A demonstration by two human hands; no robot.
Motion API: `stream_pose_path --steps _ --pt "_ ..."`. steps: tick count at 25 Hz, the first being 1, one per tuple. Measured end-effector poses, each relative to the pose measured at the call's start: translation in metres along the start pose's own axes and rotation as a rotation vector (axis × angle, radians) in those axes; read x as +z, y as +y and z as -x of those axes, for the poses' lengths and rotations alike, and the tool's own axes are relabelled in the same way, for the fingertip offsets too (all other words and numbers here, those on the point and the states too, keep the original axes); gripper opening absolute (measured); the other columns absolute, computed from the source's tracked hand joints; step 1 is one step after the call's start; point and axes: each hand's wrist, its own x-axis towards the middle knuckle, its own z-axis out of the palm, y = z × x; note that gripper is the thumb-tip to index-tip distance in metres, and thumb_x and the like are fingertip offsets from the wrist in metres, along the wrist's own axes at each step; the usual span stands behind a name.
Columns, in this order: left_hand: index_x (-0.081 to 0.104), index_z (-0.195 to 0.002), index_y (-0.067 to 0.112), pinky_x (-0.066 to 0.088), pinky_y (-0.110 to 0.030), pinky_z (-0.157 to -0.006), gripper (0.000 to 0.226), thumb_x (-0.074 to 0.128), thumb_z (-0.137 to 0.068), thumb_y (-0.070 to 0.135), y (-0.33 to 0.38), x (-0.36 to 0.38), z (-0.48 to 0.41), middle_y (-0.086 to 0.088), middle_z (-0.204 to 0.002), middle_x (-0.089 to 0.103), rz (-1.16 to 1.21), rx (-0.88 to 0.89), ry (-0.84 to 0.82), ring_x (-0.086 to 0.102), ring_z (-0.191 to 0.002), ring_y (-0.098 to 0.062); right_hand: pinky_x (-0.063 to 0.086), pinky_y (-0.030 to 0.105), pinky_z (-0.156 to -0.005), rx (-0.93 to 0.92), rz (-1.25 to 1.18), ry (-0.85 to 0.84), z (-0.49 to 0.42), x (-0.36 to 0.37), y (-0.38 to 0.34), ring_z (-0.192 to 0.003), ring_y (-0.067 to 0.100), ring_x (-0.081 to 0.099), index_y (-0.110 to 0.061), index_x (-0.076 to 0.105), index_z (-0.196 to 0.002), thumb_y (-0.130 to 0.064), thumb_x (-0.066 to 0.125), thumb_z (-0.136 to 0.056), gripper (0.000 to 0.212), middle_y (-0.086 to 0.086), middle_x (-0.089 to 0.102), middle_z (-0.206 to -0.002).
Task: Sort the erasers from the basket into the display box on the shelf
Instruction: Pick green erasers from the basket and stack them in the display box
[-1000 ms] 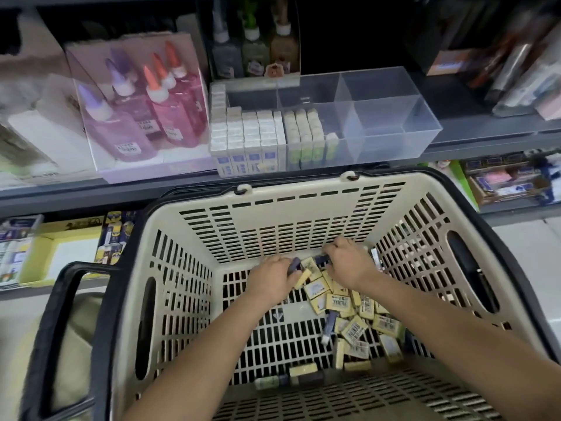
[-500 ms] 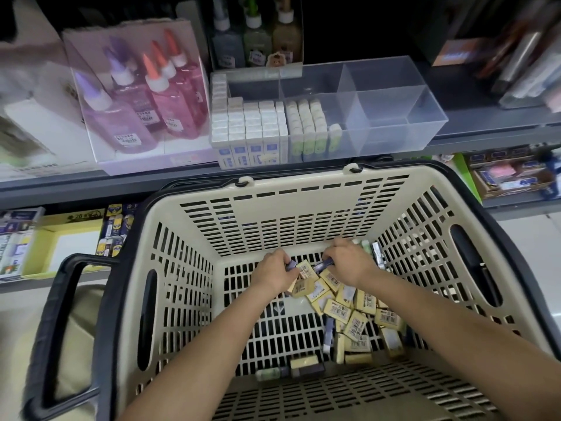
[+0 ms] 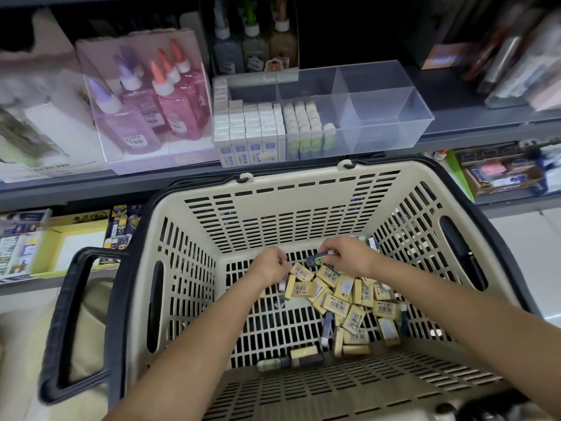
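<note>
While my right hand (image 3: 349, 258) pinches a dark eraser (image 3: 315, 259), long axis lying left-right, the display box (image 3: 379, 117) sits up and ahead on the shelf (image 3: 455, 133), beyond the basket (image 3: 303, 180) rim. My left hand (image 3: 268, 267) curls at the heaped erasers (image 3: 343, 302); whether it grips one I cannot tell. The box's right compartments look free.

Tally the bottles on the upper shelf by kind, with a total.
Purple-tipped glue bottles: 3
Orange-tipped glue bottles: 3
White-capped bottles at the back: 3
Total: 9
</note>
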Motion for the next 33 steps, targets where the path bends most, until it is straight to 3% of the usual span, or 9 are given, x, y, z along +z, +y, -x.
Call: stream_pose_path --steps 3,5,10,14,16,21,24,28,33 --pt "0.058 -0.107 0.004 0.052 -0.034 -0.088 0.023 0.049 -0.090 -0.007 0.014 -0.018 0.002 -0.016 -0.115 0.056 0.465 -0.060 0.021 0.059 -0.100 -0.026 0.046 0.014 -0.058 0.095 -0.403 -0.016 0.007 -0.002 -0.010 -0.074 0.012 0.060 -0.008 0.059 -0.107 -0.015 0.058 -0.090 0.019 0.006 0.066 -0.091" --pt "0.054 -0.113 -0.004 0.052 -0.032 -0.084 0.027 0.048 -0.088 -0.014 0.022 -0.022 0.012 -0.019 -0.107 0.058 0.783 -0.103 -0.064 0.060 -0.097 -0.027 0.046 0.019 -0.062 0.148 -0.661 -0.005 0.010 -0.004 -0.019 -0.076 0.014 0.060 -0.008 0.062 -0.100 -0.011 0.060 -0.089 0.011 0.010 0.067 -0.094" --pt "0.059 -0.105 -0.001 0.053 -0.028 -0.074 0.018 0.050 -0.090 -0.004 0.029 -0.017 0.025 -0.016 -0.097 0.062 1.172 -0.135 -0.132 0.063 -0.090 -0.024 0.050 0.021 -0.060 0.175 -0.974 -0.043 0.017 -0.006 -0.031 -0.080 0.016 0.067 -0.007 0.058 -0.100 -0.008 0.059 -0.090 0.010 0.011 0.066 -0.099" --pt "0.063 -0.094 0.006 0.053 -0.026 -0.072 0.014 0.063 -0.088 0.018 0.035 -0.016 0.029 -0.007 -0.087 0.062 0.868 -0.085 -0.242 0.061 -0.082 -0.016 0.041 0.024 -0.058 0.139 -0.896 -0.024 0.020 -0.010 -0.029 -0.071 0.018 0.059 -0.006 0.061 -0.094 -0.005 0.064 -0.084 0.010 0.011 0.066 -0.080" --pt "0.061 -0.105 0.005 0.050 -0.024 -0.067 0.026 0.063 -0.088 0.025 0.033 -0.016 0.033 -0.005 -0.088 0.062 0.698 -0.069 -0.361 0.058 -0.079 -0.014 0.045 0.021 -0.057 0.111 -0.855 -0.071 0.021 -0.009 -0.029 -0.065 0.012 0.061 -0.006 0.061 -0.091 -0.004 0.066 -0.083 0.010 0.007 0.065 -0.074" --pt "0.055 -0.111 0.003 0.053 -0.029 -0.074 0.025 0.050 -0.095 0.021 0.020 -0.022 0.036 -0.012 -0.097 0.063 0.596 -0.116 -0.635 0.062 -0.088 -0.020 0.049 0.019 -0.057 0.114 -0.870 -0.188 0.028 -0.001 -0.022 -0.061 0.009 0.062 -0.007 0.059 -0.096 -0.009 0.067 -0.083 0.015 0.006 0.067 -0.073" --pt "0.056 -0.110 0.008 0.050 -0.034 -0.084 0.021 0.043 -0.098 0.020 0.007 -0.024 0.033 -0.010 -0.097 0.066 0.583 -0.152 -0.637 0.062 -0.089 -0.019 0.051 0.019 -0.061 0.060 -0.481 -0.147 0.036 0.007 -0.012 -0.067 0.007 0.062 -0.012 0.064 -0.088 -0.019 0.066 -0.085 0.008 -0.006 0.065 -0.076" --pt "0.055 -0.109 0.006 0.046 -0.040 -0.095 0.031 0.033 -0.097 0.025 -0.006 -0.024 0.025 -0.009 -0.095 0.062 0.704 -0.195 -0.596 0.062 -0.086 -0.019 0.050 0.031 -0.087 -0.322 0.237 -0.236 0.043 0.035 -0.004 -0.091 0.009 0.057 -0.019 0.068 -0.098 -0.022 0.062 -0.087 0.013 -0.009 0.058 -0.098" --pt "0.059 -0.104 0.012 0.053 -0.038 -0.078 0.048 0.034 -0.095 0.052 -0.008 -0.019 0.020 -0.008 -0.097 0.062 0.776 -0.235 -0.562 0.064 -0.085 -0.022 0.047 0.033 -0.077 -0.483 0.621 -0.276 0.036 0.051 0.000 -0.102 0.022 0.050 -0.024 0.060 -0.116 -0.019 0.056 -0.090 0.028 0.002 0.047 -0.112"
